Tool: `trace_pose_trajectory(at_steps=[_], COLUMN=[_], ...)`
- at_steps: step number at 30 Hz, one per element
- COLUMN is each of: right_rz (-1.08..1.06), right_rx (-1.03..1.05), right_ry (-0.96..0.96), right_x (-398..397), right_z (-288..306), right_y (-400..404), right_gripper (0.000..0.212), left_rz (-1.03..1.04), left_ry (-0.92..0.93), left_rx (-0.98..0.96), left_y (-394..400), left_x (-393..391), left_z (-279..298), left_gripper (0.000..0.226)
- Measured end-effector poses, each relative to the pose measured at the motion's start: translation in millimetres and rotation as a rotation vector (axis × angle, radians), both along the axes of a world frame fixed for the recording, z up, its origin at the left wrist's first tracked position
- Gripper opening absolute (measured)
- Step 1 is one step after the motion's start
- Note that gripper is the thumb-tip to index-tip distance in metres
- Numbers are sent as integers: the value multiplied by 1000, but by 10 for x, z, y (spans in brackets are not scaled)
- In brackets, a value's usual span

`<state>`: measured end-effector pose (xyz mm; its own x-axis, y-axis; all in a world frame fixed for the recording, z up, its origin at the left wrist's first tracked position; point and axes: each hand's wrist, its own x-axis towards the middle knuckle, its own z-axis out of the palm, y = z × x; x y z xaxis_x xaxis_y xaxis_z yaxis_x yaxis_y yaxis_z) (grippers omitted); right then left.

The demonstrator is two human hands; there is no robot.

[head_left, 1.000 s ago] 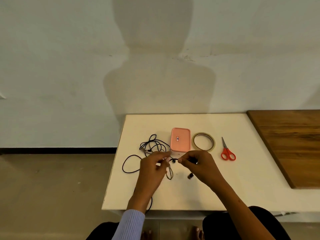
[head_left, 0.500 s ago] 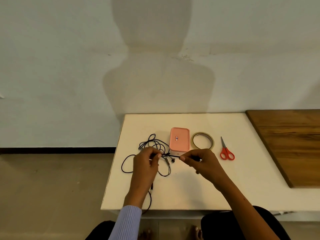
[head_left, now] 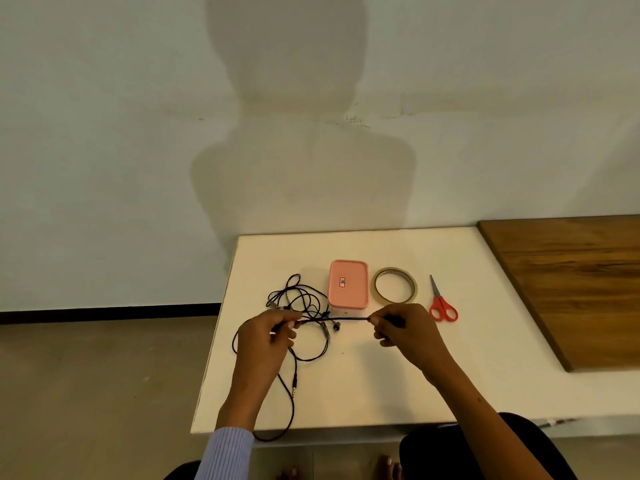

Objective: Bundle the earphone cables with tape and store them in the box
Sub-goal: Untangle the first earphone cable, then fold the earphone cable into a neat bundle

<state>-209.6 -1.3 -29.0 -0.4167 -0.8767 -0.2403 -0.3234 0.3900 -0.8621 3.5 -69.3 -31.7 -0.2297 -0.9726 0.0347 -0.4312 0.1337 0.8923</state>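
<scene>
Evidently I had the earphone cable (head_left: 334, 319) pinched taut between left hand (head_left: 266, 336) and right hand (head_left: 403, 329) above the white table (head_left: 381, 386), probably to straighten it for coiling. The shut pink box (head_left: 348, 284), tape roll (head_left: 395, 285) and scissors (head_left: 441, 304) waited just behind; loose loops tangled leftward.

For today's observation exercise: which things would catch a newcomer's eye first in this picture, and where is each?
First, the left hand and right hand pinching a stretch of black earphone cable taut above the white table. Behind them lie a closed pink box, a tape roll to its right, and red-handled scissors further right.
</scene>
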Motion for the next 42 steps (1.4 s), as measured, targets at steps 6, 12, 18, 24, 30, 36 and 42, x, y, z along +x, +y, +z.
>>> trace_pose_trajectory(at_steps=[6,12,18,24,30,36,42], right_rz=[-82,72,105,254,502,488,386], right_rx=[43,196,272,86,124,219,226], right_ry=[117,315,487,621,716,764,730], right_x=[-59,23,245,742,1205,1399,1387], right_z=[-115,-210,-149,-188,-421,-584,-577], right_y=[16,52,154,117,-91,-171,-220], right_gripper=[13,33,44,31,33,19,13], left_rz=[-7,5,78,117,148,163,166], left_ry=[-91,-164,-200,-218,-237,-227,-209], left_rx=[3,17,40,94,74,78,97], left_y=[8,100,243,327,350,313,302], left_x=[56,83,200,287,324,349,351], left_z=[-42,-37,-20,-24,6,10,6], left_gripper=[25,14,14,14,18,17,18])
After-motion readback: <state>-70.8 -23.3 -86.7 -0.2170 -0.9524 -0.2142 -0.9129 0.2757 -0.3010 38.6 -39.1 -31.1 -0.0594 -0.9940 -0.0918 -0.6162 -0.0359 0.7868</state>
